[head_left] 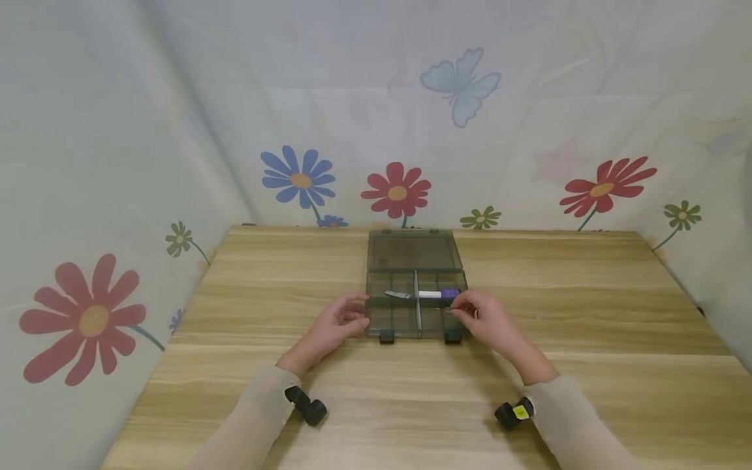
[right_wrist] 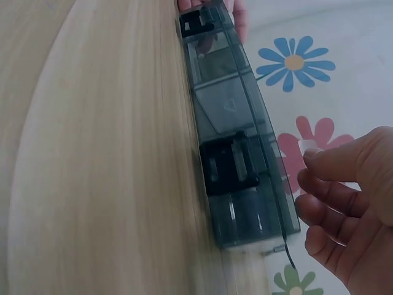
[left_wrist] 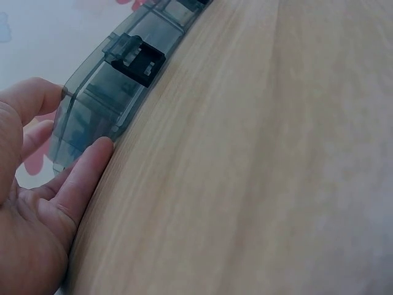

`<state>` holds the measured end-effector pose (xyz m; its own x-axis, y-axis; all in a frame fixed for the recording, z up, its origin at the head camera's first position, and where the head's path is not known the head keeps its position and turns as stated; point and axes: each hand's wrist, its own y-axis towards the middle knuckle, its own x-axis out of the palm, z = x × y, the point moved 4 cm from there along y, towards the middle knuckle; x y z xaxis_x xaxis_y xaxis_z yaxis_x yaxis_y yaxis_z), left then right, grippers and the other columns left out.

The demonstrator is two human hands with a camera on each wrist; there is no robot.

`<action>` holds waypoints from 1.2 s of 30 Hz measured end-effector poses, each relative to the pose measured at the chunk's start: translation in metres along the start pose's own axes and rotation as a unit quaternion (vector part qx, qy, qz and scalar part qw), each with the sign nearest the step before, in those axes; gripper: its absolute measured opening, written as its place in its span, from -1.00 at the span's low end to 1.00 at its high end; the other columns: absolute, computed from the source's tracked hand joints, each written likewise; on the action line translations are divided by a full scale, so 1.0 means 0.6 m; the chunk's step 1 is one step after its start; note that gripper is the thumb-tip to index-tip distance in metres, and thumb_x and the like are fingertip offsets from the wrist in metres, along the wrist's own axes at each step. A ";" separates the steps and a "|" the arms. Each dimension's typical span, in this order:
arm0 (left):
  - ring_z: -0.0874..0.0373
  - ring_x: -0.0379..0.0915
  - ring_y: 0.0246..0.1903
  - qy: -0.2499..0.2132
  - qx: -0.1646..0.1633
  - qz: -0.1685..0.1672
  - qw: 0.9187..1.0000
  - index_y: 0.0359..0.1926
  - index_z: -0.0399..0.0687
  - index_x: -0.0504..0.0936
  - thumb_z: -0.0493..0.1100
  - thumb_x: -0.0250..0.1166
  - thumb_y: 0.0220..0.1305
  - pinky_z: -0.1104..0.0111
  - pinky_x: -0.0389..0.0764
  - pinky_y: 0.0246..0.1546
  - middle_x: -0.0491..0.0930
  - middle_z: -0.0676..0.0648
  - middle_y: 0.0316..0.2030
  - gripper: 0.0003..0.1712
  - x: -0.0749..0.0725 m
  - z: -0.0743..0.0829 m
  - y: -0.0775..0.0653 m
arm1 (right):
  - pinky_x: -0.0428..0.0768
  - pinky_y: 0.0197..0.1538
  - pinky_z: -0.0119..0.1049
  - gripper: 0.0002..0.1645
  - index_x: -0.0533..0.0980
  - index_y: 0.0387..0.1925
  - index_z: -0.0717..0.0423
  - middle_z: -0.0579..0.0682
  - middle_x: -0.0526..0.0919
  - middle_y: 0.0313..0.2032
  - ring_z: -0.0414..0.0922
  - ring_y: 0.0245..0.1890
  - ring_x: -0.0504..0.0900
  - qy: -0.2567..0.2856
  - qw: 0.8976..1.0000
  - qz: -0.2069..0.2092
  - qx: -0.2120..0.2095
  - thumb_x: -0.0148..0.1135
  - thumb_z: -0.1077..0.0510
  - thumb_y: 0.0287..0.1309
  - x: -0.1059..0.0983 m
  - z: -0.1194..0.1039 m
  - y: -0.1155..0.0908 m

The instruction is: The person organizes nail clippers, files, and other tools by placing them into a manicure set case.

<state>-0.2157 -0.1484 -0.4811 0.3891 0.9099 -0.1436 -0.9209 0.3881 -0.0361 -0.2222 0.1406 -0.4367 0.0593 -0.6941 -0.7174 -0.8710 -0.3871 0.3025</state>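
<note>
A dark see-through plastic compartment box [head_left: 378, 326] lies on the table, with its lid [head_left: 414, 251] folded back flat behind it. My left hand [head_left: 331, 326] rests against the box's left end, one finger at the rim and another low by the tabletop. My right hand [head_left: 490, 320] hovers over the box's right end, and thumb and forefinger pinch a small white piece [right_wrist: 306, 145]. In the back compartments lie a slim silver piece like nail clippers [head_left: 397, 294] and a white stick with a purple end [head_left: 450, 294]. A pale divider [head_left: 418, 313] stands between the compartments.
Two black latches [head_left: 386, 337] hang at the box's front edge. The wood-grain table [head_left: 282, 261] spreads round the box. Behind it hangs a pale cloth [head_left: 346, 98] printed with flowers and a butterfly. A black camera sits on each wrist.
</note>
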 end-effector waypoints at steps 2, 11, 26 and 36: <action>-0.14 0.31 0.07 0.004 0.004 -0.004 1.000 0.31 -0.22 0.21 -0.24 0.20 0.29 0.21 0.57 -0.10 0.27 -0.37 0.17 -0.39 0.002 0.011 -0.005 | 0.50 -0.40 -0.33 -0.93 0.57 -0.39 0.18 -0.09 0.55 -0.44 -0.20 -0.45 0.45 -0.001 1.000 -0.008 0.001 0.30 0.34 0.05 0.008 -0.003 0.004; -0.12 0.33 0.05 0.004 0.005 0.001 1.000 0.30 -0.22 0.22 -0.24 0.20 0.29 0.23 0.58 -0.12 0.28 -0.37 0.16 -0.39 0.004 0.011 -0.014 | 0.50 -0.41 -0.35 -0.92 0.55 -0.38 0.10 -0.14 0.53 -0.44 -0.24 -0.45 0.44 -0.019 0.999 -0.038 -0.016 0.31 0.30 0.07 0.036 -0.016 0.016; -0.02 0.37 0.02 0.010 0.007 0.016 1.000 0.27 0.02 0.31 -0.05 0.27 0.23 0.20 0.58 -0.14 0.35 -0.18 0.11 -0.39 -0.005 -0.032 0.006 | 0.52 -0.38 -0.34 -0.91 0.56 -0.38 0.14 -0.10 0.55 -0.41 -0.22 -0.42 0.47 -0.006 0.999 -0.031 0.009 0.31 0.34 0.05 0.033 -0.014 0.017; -0.10 0.33 0.05 0.006 0.004 0.001 1.000 0.31 -0.14 0.24 -0.20 0.21 0.29 0.20 0.58 -0.12 0.29 -0.32 0.16 -0.40 0.002 0.002 -0.005 | 0.52 -0.37 -0.31 -0.91 0.56 -0.33 0.24 -0.04 0.58 -0.39 -0.18 -0.42 0.47 0.011 1.000 -0.005 0.021 0.28 0.36 0.07 0.009 -0.004 0.008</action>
<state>-0.2122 -0.1484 -0.4802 0.3862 0.9091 -0.1559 -0.9217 0.3868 -0.0282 -0.2252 0.1336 -0.4378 0.0790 -0.7036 -0.7062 -0.8896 -0.3695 0.2686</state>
